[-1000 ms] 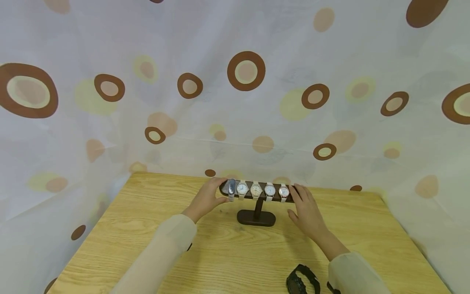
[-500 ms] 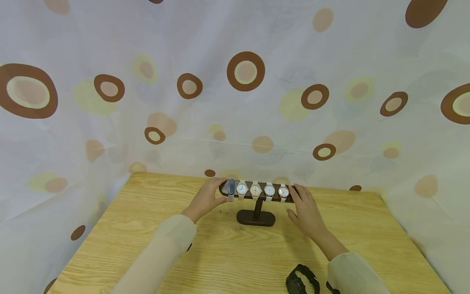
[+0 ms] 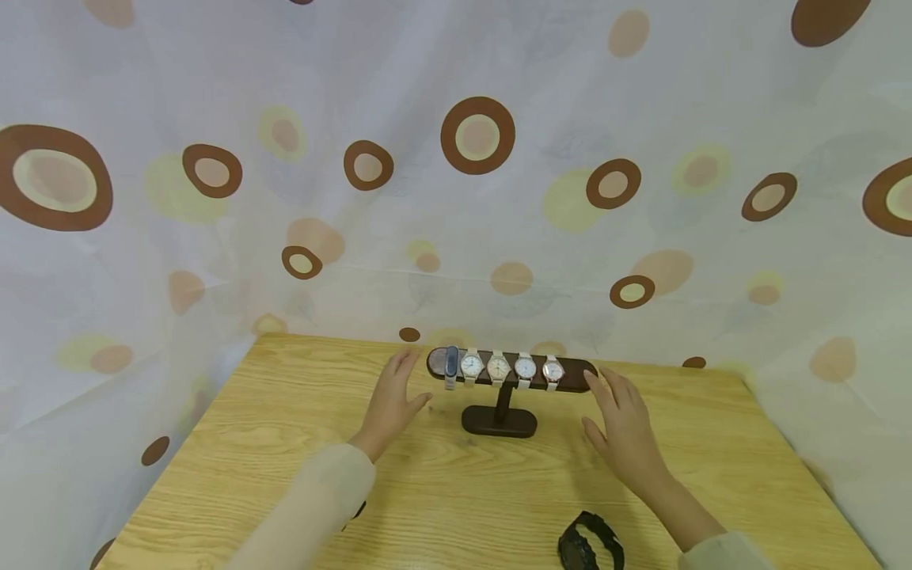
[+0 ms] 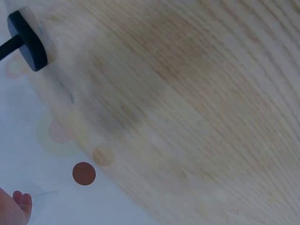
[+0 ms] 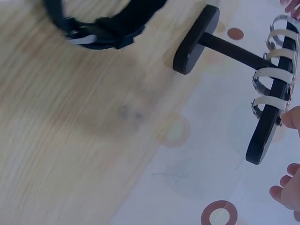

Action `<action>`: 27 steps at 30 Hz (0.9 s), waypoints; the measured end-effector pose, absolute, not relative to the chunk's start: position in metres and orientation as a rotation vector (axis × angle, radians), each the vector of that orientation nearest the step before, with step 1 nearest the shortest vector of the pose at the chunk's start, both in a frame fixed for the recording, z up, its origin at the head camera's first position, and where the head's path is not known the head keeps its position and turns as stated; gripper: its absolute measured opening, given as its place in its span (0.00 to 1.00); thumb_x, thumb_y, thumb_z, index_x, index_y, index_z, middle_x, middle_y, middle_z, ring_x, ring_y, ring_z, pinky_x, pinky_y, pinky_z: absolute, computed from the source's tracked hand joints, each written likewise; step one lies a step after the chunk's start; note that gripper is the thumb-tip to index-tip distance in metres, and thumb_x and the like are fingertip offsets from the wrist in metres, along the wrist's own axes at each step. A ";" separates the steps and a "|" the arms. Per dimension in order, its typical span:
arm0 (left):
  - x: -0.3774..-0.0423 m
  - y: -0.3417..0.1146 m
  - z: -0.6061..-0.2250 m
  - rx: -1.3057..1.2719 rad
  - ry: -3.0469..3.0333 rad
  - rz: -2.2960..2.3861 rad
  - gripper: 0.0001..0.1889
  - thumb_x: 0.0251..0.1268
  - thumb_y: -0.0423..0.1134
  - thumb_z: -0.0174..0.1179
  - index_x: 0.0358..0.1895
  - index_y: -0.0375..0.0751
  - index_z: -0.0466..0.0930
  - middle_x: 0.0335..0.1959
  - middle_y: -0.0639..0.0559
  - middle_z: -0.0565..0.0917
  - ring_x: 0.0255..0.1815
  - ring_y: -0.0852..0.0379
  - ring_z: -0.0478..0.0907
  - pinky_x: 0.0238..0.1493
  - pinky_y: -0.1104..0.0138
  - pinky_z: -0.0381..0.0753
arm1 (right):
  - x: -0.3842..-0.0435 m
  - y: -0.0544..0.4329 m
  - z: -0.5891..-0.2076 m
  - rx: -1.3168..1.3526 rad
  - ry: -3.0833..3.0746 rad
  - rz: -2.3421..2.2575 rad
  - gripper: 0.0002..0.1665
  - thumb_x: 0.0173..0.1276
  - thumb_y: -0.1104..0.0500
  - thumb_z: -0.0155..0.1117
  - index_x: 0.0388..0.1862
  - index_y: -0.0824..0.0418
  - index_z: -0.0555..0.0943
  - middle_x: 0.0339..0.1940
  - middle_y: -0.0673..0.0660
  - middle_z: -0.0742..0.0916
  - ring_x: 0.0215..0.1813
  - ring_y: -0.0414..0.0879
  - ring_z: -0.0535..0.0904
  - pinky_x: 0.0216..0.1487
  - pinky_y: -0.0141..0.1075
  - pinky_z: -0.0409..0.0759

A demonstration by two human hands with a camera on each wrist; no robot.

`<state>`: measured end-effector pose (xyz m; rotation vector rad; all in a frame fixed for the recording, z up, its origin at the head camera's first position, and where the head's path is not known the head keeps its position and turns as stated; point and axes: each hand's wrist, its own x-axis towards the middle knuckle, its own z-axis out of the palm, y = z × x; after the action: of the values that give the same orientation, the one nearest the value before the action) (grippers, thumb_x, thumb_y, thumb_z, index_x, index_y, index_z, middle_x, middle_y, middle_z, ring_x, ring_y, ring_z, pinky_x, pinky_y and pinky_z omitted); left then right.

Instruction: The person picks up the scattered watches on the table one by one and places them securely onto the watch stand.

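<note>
A dark T-shaped watch stand [image 3: 573, 375] stands at the back of the table, carrying a slim band with a blue-black face [image 3: 452, 362] and several pale-strapped watches [image 3: 498, 368] in a row. Left of the bar, my left hand [image 3: 390, 400] is held apart from it, fingers extended and thumb spread. My right hand [image 3: 627, 431] is by the bar's right end, its index fingertip overlapping that end in the head view; it grips nothing. In the right wrist view the straps loop under the bar [image 5: 262, 136], with fingers [image 5: 290, 187] at the right edge.
A black watch [image 3: 573, 550] lies on the wooden table [image 3: 442, 507] at the front, left of the right forearm. A small dark thing [image 3: 359, 509] peeks out beside the left sleeve. Behind the table hangs a white curtain [image 3: 427, 206] with brown and yellow circles.
Both hands have come off the ends of the stand's bar and moved outward, left hand leftward, right hand rightward. The stand and its watches stay in place.
</note>
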<state>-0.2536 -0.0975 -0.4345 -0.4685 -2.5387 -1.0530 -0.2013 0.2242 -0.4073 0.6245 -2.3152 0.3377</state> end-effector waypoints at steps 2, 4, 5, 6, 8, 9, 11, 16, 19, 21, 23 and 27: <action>-0.249 -0.097 -0.441 -0.437 -2.555 -1.075 0.35 0.52 0.34 0.67 0.65 0.33 0.63 0.64 0.35 0.66 0.65 0.38 0.65 0.64 0.51 0.69 | -0.191 0.224 -0.410 0.636 -2.330 0.337 0.44 0.39 0.74 0.75 0.60 0.72 0.69 0.56 0.74 0.73 0.55 0.69 0.68 0.49 0.62 0.71; -0.245 -0.095 -0.448 -0.416 -2.576 -1.104 0.34 0.53 0.34 0.67 0.65 0.32 0.63 0.64 0.35 0.65 0.65 0.38 0.65 0.64 0.50 0.69 | -0.180 0.222 -0.415 0.643 -2.354 0.357 0.43 0.39 0.74 0.75 0.59 0.71 0.70 0.54 0.73 0.74 0.53 0.68 0.70 0.48 0.60 0.73; -0.243 -0.094 -0.451 -0.411 -2.588 -1.120 0.34 0.54 0.34 0.66 0.64 0.32 0.63 0.64 0.35 0.65 0.65 0.37 0.64 0.63 0.50 0.69 | -0.174 0.221 -0.419 0.648 -2.367 0.364 0.42 0.40 0.73 0.75 0.58 0.71 0.71 0.53 0.72 0.75 0.52 0.66 0.71 0.47 0.59 0.75; -0.241 -0.092 -0.455 -0.406 -2.600 -1.144 0.33 0.54 0.33 0.66 0.64 0.32 0.64 0.64 0.35 0.65 0.65 0.37 0.64 0.63 0.50 0.70 | -0.168 0.220 -0.424 0.652 -2.385 0.368 0.41 0.40 0.73 0.75 0.58 0.70 0.71 0.51 0.70 0.76 0.51 0.65 0.72 0.46 0.57 0.76; -0.236 -0.088 -0.460 -0.399 -2.613 -1.224 0.33 0.55 0.33 0.65 0.64 0.31 0.64 0.64 0.34 0.64 0.65 0.36 0.64 0.62 0.49 0.70 | -0.156 0.218 -0.434 0.664 -2.426 0.369 0.39 0.40 0.71 0.76 0.56 0.69 0.72 0.48 0.67 0.78 0.49 0.61 0.74 0.44 0.53 0.78; -0.234 -0.085 -0.463 -0.392 -2.616 -1.282 0.32 0.55 0.32 0.65 0.64 0.30 0.63 0.64 0.33 0.64 0.65 0.35 0.64 0.62 0.48 0.70 | -0.150 0.217 -0.439 0.668 -2.454 0.368 0.38 0.41 0.70 0.76 0.55 0.68 0.73 0.46 0.65 0.78 0.48 0.59 0.75 0.43 0.51 0.78; -0.230 -0.079 -0.467 -0.387 -2.611 -1.394 0.32 0.55 0.32 0.64 0.63 0.29 0.63 0.64 0.31 0.63 0.64 0.33 0.63 0.61 0.47 0.70 | -0.140 0.217 -0.447 0.659 -2.519 0.376 0.36 0.43 0.67 0.76 0.54 0.66 0.75 0.45 0.61 0.79 0.46 0.55 0.76 0.40 0.47 0.79; -0.222 -0.066 -0.476 -0.358 -2.590 -1.546 0.30 0.55 0.32 0.64 0.61 0.26 0.65 0.60 0.30 0.67 0.59 0.34 0.67 0.59 0.47 0.72 | -0.127 0.219 -0.461 0.580 -2.720 0.473 0.31 0.48 0.63 0.73 0.54 0.64 0.76 0.44 0.56 0.79 0.44 0.50 0.76 0.39 0.41 0.79; -0.218 -0.061 -0.479 -0.360 -2.600 -1.559 0.31 0.55 0.33 0.65 0.61 0.25 0.65 0.59 0.29 0.68 0.57 0.34 0.69 0.56 0.46 0.73 | -0.123 0.221 -0.464 0.569 -2.808 0.547 0.29 0.53 0.62 0.71 0.55 0.65 0.76 0.43 0.56 0.80 0.42 0.50 0.76 0.38 0.39 0.79; -0.216 -0.059 -0.480 -0.371 -2.600 -1.565 0.30 0.55 0.33 0.65 0.61 0.25 0.65 0.58 0.28 0.69 0.55 0.34 0.70 0.55 0.46 0.74 | -0.121 0.223 -0.466 0.581 -2.853 0.605 0.26 0.56 0.61 0.68 0.55 0.66 0.76 0.43 0.56 0.80 0.41 0.50 0.77 0.36 0.37 0.79; -0.214 -0.056 -0.481 -0.380 -2.593 -1.572 0.30 0.54 0.32 0.65 0.60 0.24 0.66 0.58 0.28 0.69 0.54 0.34 0.71 0.53 0.47 0.75 | -0.120 0.226 -0.470 0.619 -2.869 0.696 0.24 0.59 0.61 0.66 0.54 0.68 0.75 0.41 0.56 0.80 0.38 0.46 0.77 0.34 0.33 0.78; -0.209 -0.052 -0.485 -0.384 -2.583 -1.598 0.29 0.52 0.31 0.66 0.58 0.23 0.67 0.56 0.27 0.70 0.50 0.34 0.73 0.49 0.49 0.78 | -0.118 0.228 -0.479 0.751 -2.783 0.889 0.20 0.61 0.65 0.62 0.50 0.75 0.74 0.33 0.53 0.79 0.31 0.32 0.72 0.26 0.26 0.75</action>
<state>-0.2095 -0.0521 -0.4847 -0.3837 -2.5834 -1.5976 -0.1182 0.2279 -0.4794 0.7508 -2.7832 0.8891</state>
